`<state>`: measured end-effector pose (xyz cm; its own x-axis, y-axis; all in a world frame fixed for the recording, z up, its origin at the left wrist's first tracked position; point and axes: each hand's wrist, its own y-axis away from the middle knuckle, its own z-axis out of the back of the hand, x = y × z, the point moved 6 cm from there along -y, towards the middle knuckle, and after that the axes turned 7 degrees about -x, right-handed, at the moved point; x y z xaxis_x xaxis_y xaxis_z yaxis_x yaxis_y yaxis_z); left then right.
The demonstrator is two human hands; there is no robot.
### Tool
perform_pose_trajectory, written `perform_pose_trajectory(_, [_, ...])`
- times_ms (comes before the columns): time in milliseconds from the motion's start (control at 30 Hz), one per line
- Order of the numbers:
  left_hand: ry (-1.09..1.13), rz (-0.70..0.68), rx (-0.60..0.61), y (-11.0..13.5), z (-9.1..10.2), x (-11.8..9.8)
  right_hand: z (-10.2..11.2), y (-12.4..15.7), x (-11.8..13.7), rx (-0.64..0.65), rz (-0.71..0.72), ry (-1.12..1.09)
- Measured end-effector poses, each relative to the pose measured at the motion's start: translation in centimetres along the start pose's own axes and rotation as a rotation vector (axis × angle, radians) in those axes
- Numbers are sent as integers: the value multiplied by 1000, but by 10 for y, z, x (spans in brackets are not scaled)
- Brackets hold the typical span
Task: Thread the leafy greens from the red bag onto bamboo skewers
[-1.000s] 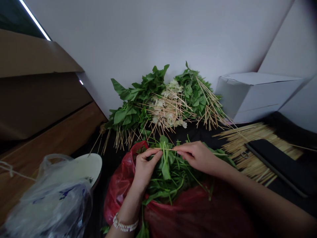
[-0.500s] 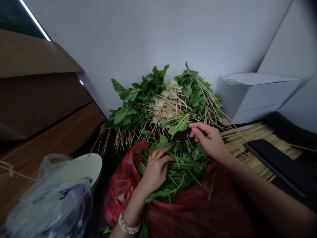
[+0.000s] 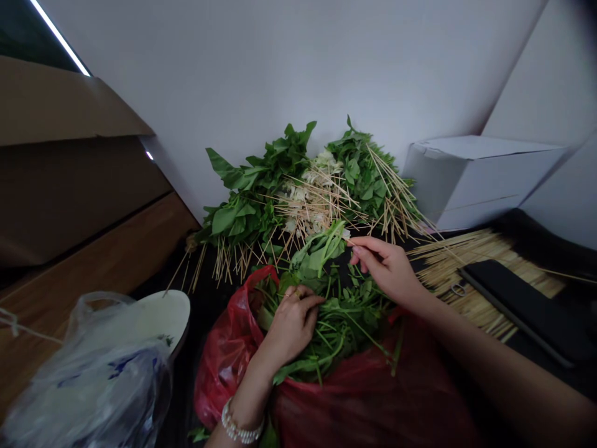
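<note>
My right hand point(image 3: 389, 269) pinches the end of a thin wooden skewer with green leaves point(image 3: 321, 246) threaded on it, held just in front of the pile of skewered greens point(image 3: 303, 193) against the wall. My left hand point(image 3: 291, 323) rests, fingers curled, on the loose leafy greens point(image 3: 345, 317) inside a red plastic bag point(image 3: 228, 348). A beaded bracelet point(image 3: 237, 428) circles my left wrist.
A heap of bare bamboo skewers point(image 3: 466, 267) lies to the right, with a black flat object point(image 3: 517, 305) on it and a white cardboard box point(image 3: 476, 177) behind. At left sit a white plate point(image 3: 165, 314), a clear plastic bag point(image 3: 93, 379) and brown cardboard point(image 3: 69, 162).
My right hand carried the loaded skewer from over the bag toward the pile at the back. My left hand let go and dropped onto the greens in the bag.
</note>
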<state>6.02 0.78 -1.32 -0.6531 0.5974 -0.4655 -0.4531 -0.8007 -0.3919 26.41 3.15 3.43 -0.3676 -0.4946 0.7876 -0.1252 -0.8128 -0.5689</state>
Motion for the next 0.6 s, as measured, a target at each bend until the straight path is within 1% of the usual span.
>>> perform_pose_trajectory(67, [9,7,-22,-1,0,3,0,0,-1,2,-4,-4])
perform_pose_trajectory(133, [52,19,-76,-2,2,5,0,1,-1,4,-6,-5])
perform_pose_trajectory(267, [181,77,-282,-3,18,10,2,0,1,-4,-1,-16])
perform_pose_trajectory(333, [211,120,-385,-2,26,13,2,0,3,-13,2,-33])
perform_pose_trajectory(400, [217,163,-462,-1,32,17,3,0,4,-27,4,-47])
perform_pose_trajectory(600, [241,251,-583,4,38,31,6,-2,6,-59,6,-78])
